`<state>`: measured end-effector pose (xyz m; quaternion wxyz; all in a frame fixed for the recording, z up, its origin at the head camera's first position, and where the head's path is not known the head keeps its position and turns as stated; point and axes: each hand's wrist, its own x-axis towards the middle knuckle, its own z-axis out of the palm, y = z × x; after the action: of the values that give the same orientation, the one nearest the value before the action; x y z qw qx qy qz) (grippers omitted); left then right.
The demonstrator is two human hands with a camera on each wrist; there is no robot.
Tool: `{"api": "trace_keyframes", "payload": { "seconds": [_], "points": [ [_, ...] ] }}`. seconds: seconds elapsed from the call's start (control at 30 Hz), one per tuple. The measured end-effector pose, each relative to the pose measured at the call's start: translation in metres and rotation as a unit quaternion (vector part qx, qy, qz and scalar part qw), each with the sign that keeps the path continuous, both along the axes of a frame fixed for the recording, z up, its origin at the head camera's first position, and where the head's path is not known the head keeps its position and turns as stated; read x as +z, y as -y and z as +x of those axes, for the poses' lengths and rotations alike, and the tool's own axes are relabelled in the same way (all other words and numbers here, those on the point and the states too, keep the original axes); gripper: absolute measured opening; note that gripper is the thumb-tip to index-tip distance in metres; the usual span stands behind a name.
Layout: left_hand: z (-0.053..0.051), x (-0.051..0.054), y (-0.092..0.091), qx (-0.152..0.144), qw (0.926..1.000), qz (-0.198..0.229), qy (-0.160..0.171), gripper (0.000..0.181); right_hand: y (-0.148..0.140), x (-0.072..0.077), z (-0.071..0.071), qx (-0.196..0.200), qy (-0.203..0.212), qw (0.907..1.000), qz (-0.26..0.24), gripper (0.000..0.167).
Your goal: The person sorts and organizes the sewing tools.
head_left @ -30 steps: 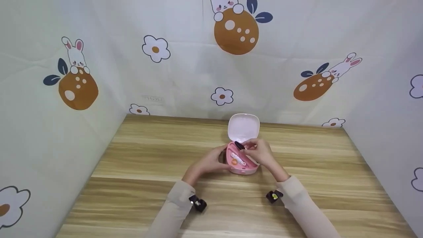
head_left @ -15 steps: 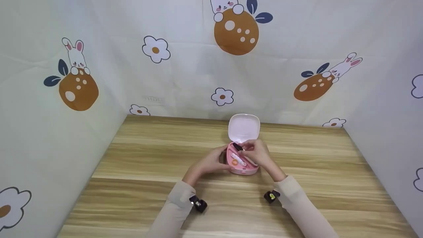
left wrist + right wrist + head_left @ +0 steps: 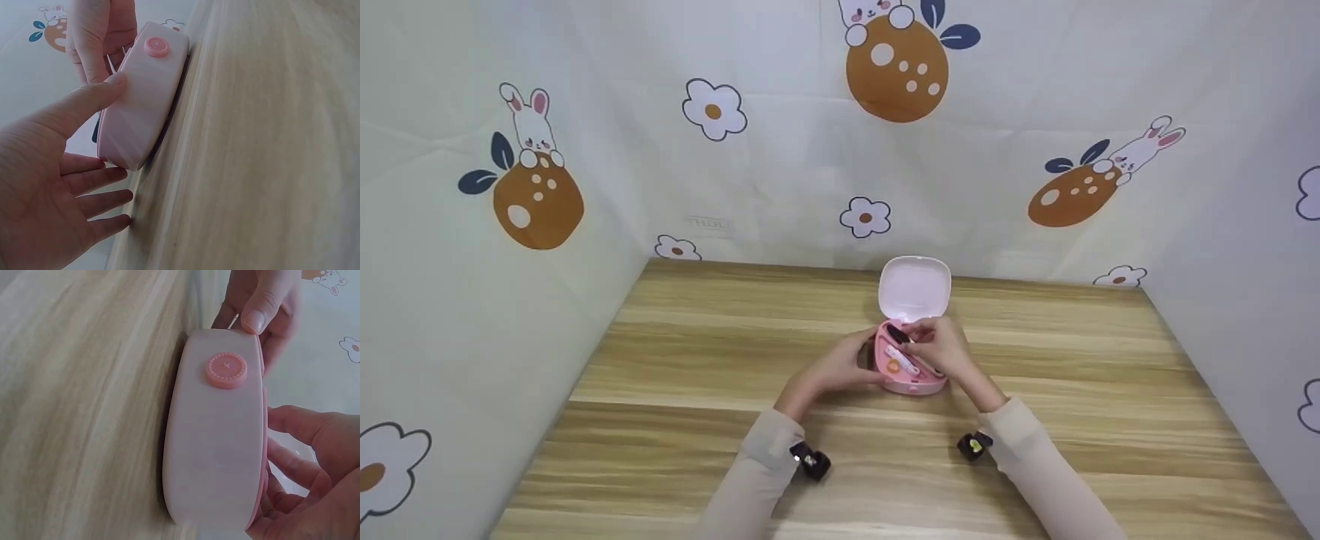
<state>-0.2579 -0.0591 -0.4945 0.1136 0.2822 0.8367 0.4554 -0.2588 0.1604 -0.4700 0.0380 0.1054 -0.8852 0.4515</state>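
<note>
A small pink case (image 3: 913, 388) stands on the table with its pale lid (image 3: 915, 289) raised at the back. My left hand (image 3: 838, 366) holds the case at its left side, thumb at the front edge, fingers round the far side. Inside lie a slim white tool (image 3: 901, 360) and something round and orange (image 3: 893, 366). My right hand (image 3: 946, 348) pinches a small black item (image 3: 897, 333), which lies slanted at the case's upper left; its kind cannot be made out. Both wrist views show mostly the case's front wall (image 3: 216, 439) with its round button (image 3: 226, 370), so the contents are hidden there.
The wood-grain table (image 3: 697, 337) reaches back to a white cloth backdrop (image 3: 780, 172) printed with rabbits, oranges and flowers. Similar cloth hangs at both sides. A small black camera (image 3: 811, 461) sits at the left wrist, another camera (image 3: 975, 445) at the right.
The right hand has shifted slightly left with the black item, which sits a little lower and further left over the case. The left hand and the case have stayed in place.
</note>
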Motion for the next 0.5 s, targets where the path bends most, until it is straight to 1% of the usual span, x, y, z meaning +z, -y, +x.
{"api": "trace_keyframes", "payload": {
  "seconds": [0.13,0.27,0.5],
  "points": [
    [0.0004,-0.0003,0.0,-0.001,1.0,-0.002,-0.003,0.093,0.0003,-0.0008,0.0003,-0.003,0.005,1.0,0.004,0.022],
    [0.0011,0.0,-0.0004,-0.007,0.9999,0.007,-0.003,0.093,-0.0004,-0.0009,0.0003,-0.003,0.005,1.0,0.002,0.023],
    [0.0006,-0.0003,-0.0008,-0.011,0.9998,0.017,-0.008,0.092,-0.0016,0.0001,0.0005,0.005,0.012,0.9998,-0.016,0.024]
  ]
}}
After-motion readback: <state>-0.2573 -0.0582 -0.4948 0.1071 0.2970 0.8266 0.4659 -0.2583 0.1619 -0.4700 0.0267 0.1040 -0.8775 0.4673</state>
